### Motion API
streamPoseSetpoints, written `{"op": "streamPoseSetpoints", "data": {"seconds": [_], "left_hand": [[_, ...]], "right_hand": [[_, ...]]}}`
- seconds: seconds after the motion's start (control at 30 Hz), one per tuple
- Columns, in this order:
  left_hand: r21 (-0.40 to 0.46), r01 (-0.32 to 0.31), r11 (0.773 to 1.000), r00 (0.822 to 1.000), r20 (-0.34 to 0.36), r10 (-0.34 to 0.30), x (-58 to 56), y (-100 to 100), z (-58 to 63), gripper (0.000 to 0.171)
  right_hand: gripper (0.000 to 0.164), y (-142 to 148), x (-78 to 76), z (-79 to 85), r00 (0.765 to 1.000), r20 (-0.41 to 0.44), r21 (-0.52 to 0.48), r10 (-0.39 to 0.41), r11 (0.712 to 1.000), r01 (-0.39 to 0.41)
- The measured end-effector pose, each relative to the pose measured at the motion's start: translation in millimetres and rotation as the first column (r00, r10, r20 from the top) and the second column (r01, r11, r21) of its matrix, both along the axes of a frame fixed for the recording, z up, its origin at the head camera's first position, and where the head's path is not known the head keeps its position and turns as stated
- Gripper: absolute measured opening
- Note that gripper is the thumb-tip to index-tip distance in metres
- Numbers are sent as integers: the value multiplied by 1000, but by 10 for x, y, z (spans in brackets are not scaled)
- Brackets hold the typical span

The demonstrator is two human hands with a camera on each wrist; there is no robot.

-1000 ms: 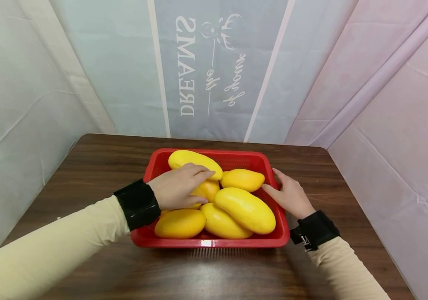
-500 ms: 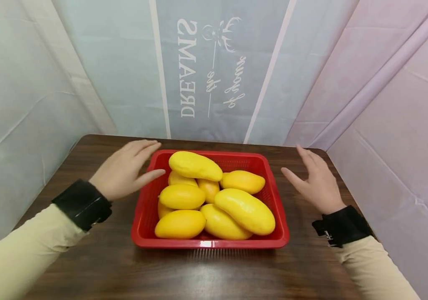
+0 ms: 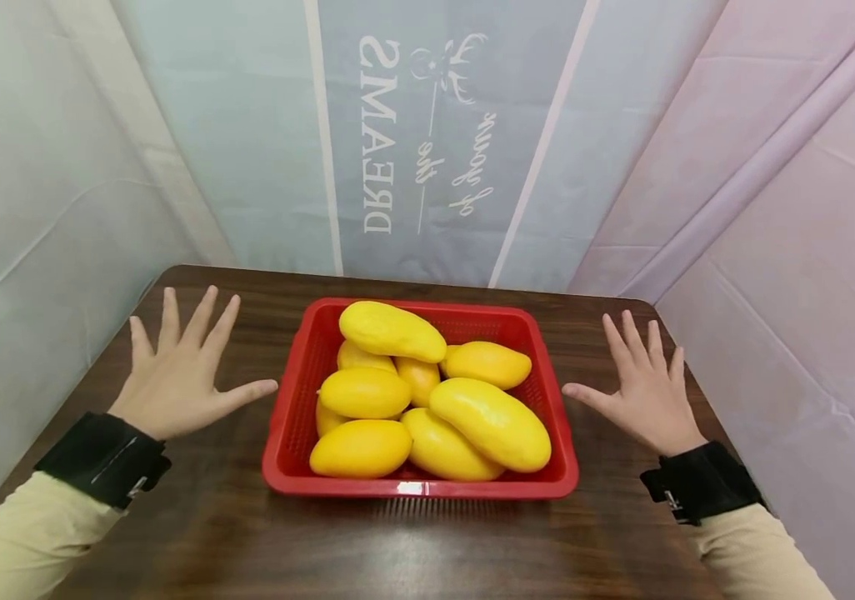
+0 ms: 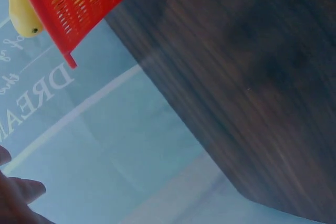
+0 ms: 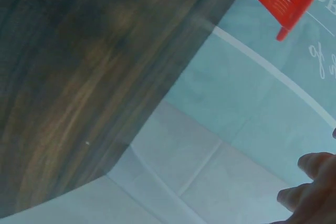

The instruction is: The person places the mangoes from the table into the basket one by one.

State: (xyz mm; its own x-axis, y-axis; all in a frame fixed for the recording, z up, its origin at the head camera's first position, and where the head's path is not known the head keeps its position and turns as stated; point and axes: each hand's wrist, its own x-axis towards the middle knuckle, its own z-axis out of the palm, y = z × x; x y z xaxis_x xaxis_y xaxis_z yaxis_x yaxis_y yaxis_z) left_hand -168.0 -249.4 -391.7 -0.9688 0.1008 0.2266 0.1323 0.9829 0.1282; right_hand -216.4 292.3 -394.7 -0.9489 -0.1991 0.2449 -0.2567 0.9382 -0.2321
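Observation:
A red plastic basket (image 3: 420, 486) with slotted sides stands on the table, filled with several yellow mangoes (image 3: 365, 393). One long mango (image 3: 392, 331) lies on top at the back left, another (image 3: 491, 423) slants across the front right. To the left of the basket, my left hand (image 3: 178, 375) is spread wide, its thumb pointing at the rim and nothing held. My right hand (image 3: 647, 392) is likewise splayed on the basket's right, thumb tip near the rim. Both wrist views catch only some fingertips, plus a corner of the basket (image 4: 84, 3).
The dark wood-grain table (image 3: 427, 550) has rounded far corners. Behind it hangs a grey-blue cloth (image 3: 442, 167) with mirrored lettering. Pale cloth walls (image 3: 795, 250) close in on the left and right sides. Black bands (image 3: 105, 458) wrap both wrists.
My left hand has left the mangoes inside the basket and moved out to the left. My right hand has come off the right rim and moved outward. Fingers of both have spread.

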Motion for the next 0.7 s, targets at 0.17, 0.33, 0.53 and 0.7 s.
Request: {"op": "streamPoseSetpoints", "data": {"seconds": [0.17, 0.33, 0.53, 0.7], "left_hand": [[-12, -20, 1000, 996, 82, 21, 21, 21, -21, 118], [-20, -6, 1000, 993, 121, 8, 29, 20, -66, 117], [-17, -3, 1000, 988, 156, 5, 22, 44, -87, 116], [-8, -10, 1000, 984, 179, 12, 3, 81, -78, 116]], "right_hand": [[109, 15, 44, -72, 997, 77, -7, -12, 1000, 13], [109, 50, 67, -126, 994, 109, -4, -15, 1000, 15], [111, 86, 72, -157, 992, 122, 13, 13, 1000, -15], [111, 101, 81, -175, 994, 109, 9, 13, 1000, -14]]}}
